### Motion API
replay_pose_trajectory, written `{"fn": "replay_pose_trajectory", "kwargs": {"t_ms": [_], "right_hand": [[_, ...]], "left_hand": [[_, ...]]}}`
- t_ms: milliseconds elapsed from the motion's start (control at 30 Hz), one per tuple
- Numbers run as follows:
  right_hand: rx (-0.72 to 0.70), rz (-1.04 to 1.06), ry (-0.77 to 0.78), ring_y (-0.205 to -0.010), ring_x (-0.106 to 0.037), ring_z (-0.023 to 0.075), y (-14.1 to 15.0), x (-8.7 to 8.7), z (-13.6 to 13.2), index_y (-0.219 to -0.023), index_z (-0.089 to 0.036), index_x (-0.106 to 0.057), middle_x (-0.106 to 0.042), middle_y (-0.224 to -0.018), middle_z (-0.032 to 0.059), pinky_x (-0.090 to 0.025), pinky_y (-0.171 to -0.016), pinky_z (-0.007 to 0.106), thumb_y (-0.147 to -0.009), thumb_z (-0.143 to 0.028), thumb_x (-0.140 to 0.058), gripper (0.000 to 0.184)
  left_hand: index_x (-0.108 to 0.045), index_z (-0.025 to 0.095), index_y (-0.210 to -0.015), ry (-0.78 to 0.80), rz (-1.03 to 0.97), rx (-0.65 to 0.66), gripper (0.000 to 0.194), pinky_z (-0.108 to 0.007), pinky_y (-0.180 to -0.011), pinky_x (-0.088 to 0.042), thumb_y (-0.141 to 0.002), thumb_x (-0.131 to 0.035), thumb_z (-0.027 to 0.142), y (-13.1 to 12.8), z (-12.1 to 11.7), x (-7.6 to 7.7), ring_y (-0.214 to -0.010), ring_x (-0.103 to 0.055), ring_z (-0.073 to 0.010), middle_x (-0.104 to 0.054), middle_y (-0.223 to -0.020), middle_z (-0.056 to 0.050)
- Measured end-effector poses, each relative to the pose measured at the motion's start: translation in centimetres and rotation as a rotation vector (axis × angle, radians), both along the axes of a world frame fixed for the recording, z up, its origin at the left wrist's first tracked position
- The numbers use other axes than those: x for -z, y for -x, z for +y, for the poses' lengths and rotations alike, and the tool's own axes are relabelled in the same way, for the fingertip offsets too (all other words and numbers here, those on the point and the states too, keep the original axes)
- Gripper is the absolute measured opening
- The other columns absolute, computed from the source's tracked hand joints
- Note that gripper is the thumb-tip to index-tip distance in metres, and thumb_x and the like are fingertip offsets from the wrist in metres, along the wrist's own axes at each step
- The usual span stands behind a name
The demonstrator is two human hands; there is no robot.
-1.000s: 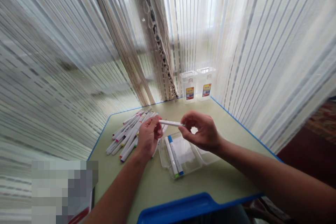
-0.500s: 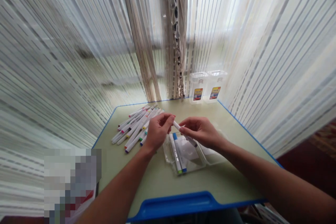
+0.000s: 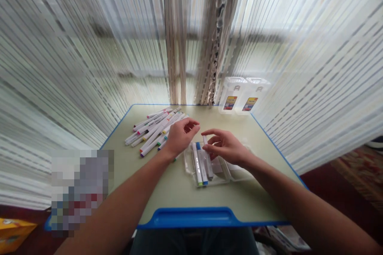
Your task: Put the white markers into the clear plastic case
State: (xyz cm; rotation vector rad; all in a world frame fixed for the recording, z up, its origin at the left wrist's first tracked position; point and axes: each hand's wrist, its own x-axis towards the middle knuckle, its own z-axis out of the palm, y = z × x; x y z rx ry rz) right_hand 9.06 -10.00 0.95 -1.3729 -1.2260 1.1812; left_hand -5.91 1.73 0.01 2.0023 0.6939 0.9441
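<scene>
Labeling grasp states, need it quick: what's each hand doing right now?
Left hand: open, fingers loosely curled, nothing visible in it.
Right hand: closed on a white marker, at the clear case.

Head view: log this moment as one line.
left hand: empty | right hand: holding marker | clear case: open, two other markers inside
</scene>
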Motion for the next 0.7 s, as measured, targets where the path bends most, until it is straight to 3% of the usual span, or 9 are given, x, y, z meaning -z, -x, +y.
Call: {"fn": "replay_pose_trajectory", "kwargs": {"t_ms": [167, 367, 467, 633, 700], "right_hand": [[-0.019, -0.013, 0.071, -0.05, -0.065, 0.0141, -0.15, 0.17, 0.04, -0.11, -0.014, -0.058, -0.067, -0.067, 0.0002, -0.058, -0.049, 0.028, -0.069, -0.038, -0.079, 0.052], [-0.008, -0.069, 0.092, -0.052, -0.066, 0.0148, -0.18, 0.4, 0.05, -0.112, -0.013, -0.061, -0.067, -0.078, 0.0032, -0.057, -0.048, 0.028, -0.069, -0.034, -0.08, 0.052], [-0.048, -0.136, 0.074, -0.054, -0.066, 0.0136, -0.23, 0.48, 0.1, -0.105, -0.012, -0.066, -0.069, -0.091, 0.0071, -0.056, -0.049, 0.026, -0.071, -0.03, -0.077, 0.041], [-0.09, -0.204, 0.099, -0.055, -0.066, 0.0137, -0.28, 0.37, 0.09, -0.102, -0.012, -0.068, -0.072, -0.093, 0.0074, -0.055, -0.053, 0.026, -0.069, -0.025, -0.076, 0.037], [-0.085, -0.251, 0.123, -0.057, -0.066, 0.0149, -0.32, 0.4, 0.03, -0.107, -0.012, -0.067, -0.073, -0.084, 0.0058, -0.054, -0.055, 0.025, -0.068, -0.024, -0.077, 0.042]], "left_hand": [[-0.071, 0.015, -0.085, -0.075, 0.118, 0.03, 0.018, -0.023, -0.061, -0.046, -0.08, -0.062, 0.031, -0.01, -0.16, -0.02, -0.064, -0.06, -0.0125, -0.071, -0.075, -0.003], [-0.072, 0.015, -0.081, -0.161, 0.146, 0.073, 0.014, -0.022, -0.06, -0.044, -0.079, -0.062, 0.025, -0.05, -0.64, -0.26, -0.062, -0.058, -0.0106, -0.07, -0.073, -0.002], [-0.072, 0.015, -0.082, -0.212, 0.17, 0.114, 0.014, -0.022, -0.061, -0.043, -0.079, -0.062, 0.024, -0.04, -0.75, -0.09, -0.062, -0.058, -0.0107, -0.07, -0.072, -0.002], [-0.073, 0.015, -0.085, -0.274, 0.235, 0.179, 0.015, -0.024, -0.067, -0.045, -0.078, -0.063, 0.025, 0.01, -0.81, 0.3, -0.071, -0.061, -0.0128, -0.071, -0.079, -0.003], [-0.073, 0.016, -0.088, -0.287, 0.267, 0.193, 0.017, -0.025, -0.07, -0.046, -0.078, -0.063, 0.025, 0.08, -0.83, 0.35, -0.075, -0.062, -0.0141, -0.071, -0.081, -0.003]]}}
